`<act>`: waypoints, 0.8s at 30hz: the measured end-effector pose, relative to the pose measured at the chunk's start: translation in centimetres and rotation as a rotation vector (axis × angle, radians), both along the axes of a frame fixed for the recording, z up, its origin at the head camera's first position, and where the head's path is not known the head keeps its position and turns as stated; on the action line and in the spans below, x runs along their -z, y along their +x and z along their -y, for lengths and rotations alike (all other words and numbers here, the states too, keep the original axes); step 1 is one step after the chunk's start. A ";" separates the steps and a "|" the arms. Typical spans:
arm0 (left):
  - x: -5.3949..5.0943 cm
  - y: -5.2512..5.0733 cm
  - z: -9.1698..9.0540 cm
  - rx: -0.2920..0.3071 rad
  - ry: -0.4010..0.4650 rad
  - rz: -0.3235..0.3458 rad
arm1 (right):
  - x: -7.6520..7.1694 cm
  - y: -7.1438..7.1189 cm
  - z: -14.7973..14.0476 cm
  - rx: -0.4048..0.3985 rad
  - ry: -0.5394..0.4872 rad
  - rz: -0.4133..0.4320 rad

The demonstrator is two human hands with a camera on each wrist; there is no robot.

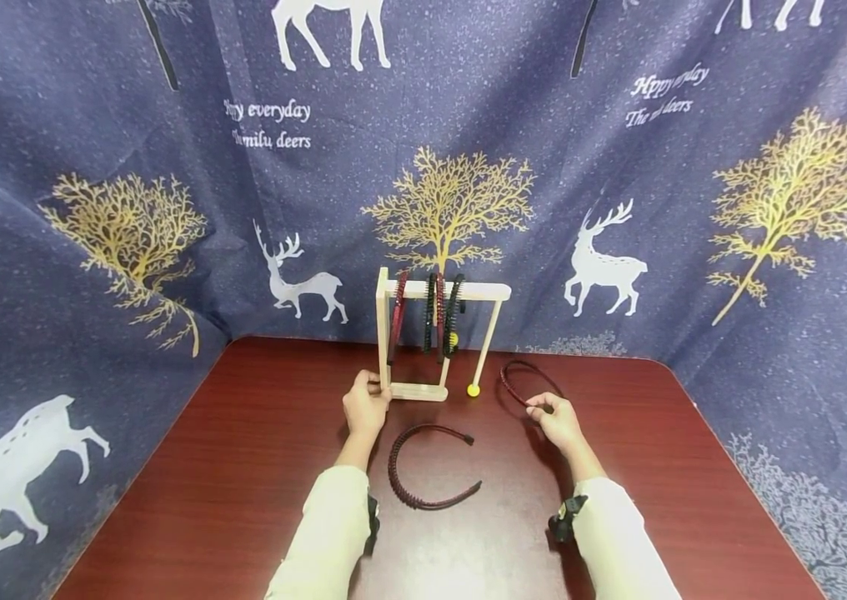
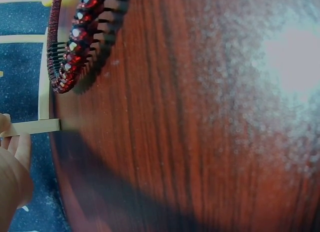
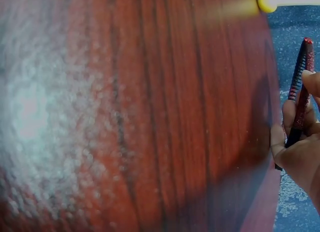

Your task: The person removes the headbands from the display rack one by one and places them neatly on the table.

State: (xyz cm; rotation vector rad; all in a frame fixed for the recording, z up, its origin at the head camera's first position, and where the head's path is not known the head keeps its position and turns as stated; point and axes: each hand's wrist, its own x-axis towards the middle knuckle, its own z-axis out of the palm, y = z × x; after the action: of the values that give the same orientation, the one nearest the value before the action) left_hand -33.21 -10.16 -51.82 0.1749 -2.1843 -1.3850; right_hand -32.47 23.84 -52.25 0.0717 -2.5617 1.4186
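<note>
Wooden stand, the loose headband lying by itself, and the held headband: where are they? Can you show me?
Wooden stand (image 1: 383, 333): head view, on its left upright.
Loose headband (image 1: 394, 472): head view, on the curve of its band.
Held headband (image 3: 301, 112): right wrist view, on its band.

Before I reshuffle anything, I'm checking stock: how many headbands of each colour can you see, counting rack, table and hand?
Dark red: 4 (two hung red headbands on the rack, one lying headband on the table, one held headband in the right hand)
Black: 2 (both hung black headbands, partly overlapping)
Total: 6
</note>
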 end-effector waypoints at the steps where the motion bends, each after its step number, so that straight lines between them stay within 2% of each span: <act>1: 0.0 0.0 0.0 -0.001 -0.001 0.000 | 0.0 0.0 0.0 0.002 0.012 -0.002; 12: -0.2 0.1 0.1 0.014 0.007 -0.019 | 0.1 -0.3 -0.1 -0.030 0.089 -0.004; 19: -0.2 0.1 0.3 -0.021 -0.036 -0.004 | -0.1 -0.2 -0.2 -0.032 0.106 0.007; 21: -0.3 0.1 0.3 -0.020 -0.038 0.003 | -0.4 0.2 -0.1 -0.014 0.071 0.008; 24: -0.4 0.1 0.3 -0.013 -0.042 0.008 | -1.0 1.1 0.2 0.003 -0.059 -0.009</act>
State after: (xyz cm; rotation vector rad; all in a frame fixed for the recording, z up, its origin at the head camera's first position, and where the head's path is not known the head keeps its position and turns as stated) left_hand -33.10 -10.47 -51.46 0.1797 -2.2133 -1.3324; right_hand -31.36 23.60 -51.25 0.0643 -2.5093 1.4881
